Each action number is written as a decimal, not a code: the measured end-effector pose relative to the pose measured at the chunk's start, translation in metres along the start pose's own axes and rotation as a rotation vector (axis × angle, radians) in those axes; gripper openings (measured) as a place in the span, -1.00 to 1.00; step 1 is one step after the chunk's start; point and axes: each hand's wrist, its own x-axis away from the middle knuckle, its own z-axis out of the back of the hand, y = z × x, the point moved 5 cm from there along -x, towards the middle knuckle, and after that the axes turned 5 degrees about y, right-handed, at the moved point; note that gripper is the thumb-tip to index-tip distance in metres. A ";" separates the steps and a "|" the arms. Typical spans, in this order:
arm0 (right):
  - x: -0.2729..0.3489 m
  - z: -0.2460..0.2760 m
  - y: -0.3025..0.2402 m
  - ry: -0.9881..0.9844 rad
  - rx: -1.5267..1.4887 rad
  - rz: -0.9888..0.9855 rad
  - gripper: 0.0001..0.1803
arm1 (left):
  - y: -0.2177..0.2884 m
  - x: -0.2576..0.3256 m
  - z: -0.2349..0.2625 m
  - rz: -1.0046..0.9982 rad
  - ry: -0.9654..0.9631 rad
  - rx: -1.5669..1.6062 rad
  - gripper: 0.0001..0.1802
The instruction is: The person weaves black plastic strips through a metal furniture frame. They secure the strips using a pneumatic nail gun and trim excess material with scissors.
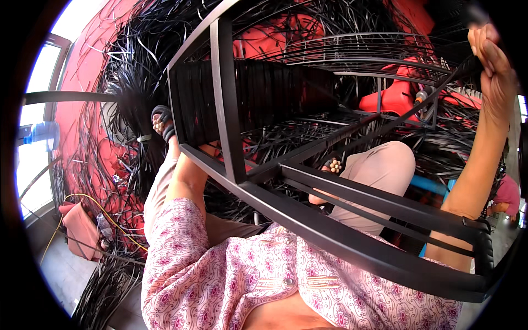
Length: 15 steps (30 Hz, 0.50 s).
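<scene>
A black metal furniture frame (225, 99) lies tilted across my lap, with a panel of black strips (258, 93) wound closely over one part of it. Raised at the upper right, my right hand (491, 52) has its fingers pinched together on a dark strip (440, 85) that slants down toward the frame. My left forearm (188, 175) passes behind the frame beside the wound panel. That hand's fingers are hidden there, so what it touches cannot be made out.
Loose black strips (137, 71) are heaped around the frame over red sheeting (85, 82). A red plastic object (393, 98) lies beyond the frame. At the left are a pink bag (81, 231), a clear bottle (104, 225) and a yellow cord (104, 206). Another person (507, 195) shows at the far right.
</scene>
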 end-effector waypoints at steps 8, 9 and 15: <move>-0.015 0.010 0.015 0.084 -0.014 0.040 -0.80 | -0.003 0.004 -0.015 -0.004 -0.010 0.033 -0.78; -0.016 0.005 0.011 0.024 -0.011 0.090 -0.81 | -0.005 0.005 -0.014 -0.001 -0.010 0.039 -0.78; -0.014 0.001 0.008 -0.020 0.000 0.079 -0.82 | -0.013 0.008 -0.016 0.015 -0.017 0.062 -0.79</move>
